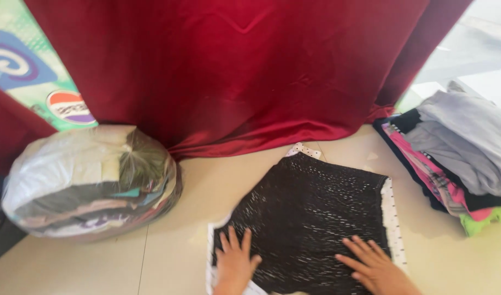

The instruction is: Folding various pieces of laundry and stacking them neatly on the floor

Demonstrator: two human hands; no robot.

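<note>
A: What is pressed under the hands?

B: A black speckled garment (308, 218) with a white dotted trim is laid flat on the pale tiled floor (168, 251), in front of a dark red curtain (234, 71). The left hand (234, 262) is spread flat on its lower left part, fingers open, nothing gripped. The right hand (370, 265) is laid flat on its lower right part, likewise open and holding nothing.

A: And what is seen around it?

B: A clear plastic bag stuffed with clothes (89, 180) is set well to the left (its neck is knotted at the top). A pile of folded clothes (458, 153), grey on top with pink and green beneath, is stacked to the right, apart from the garment.
</note>
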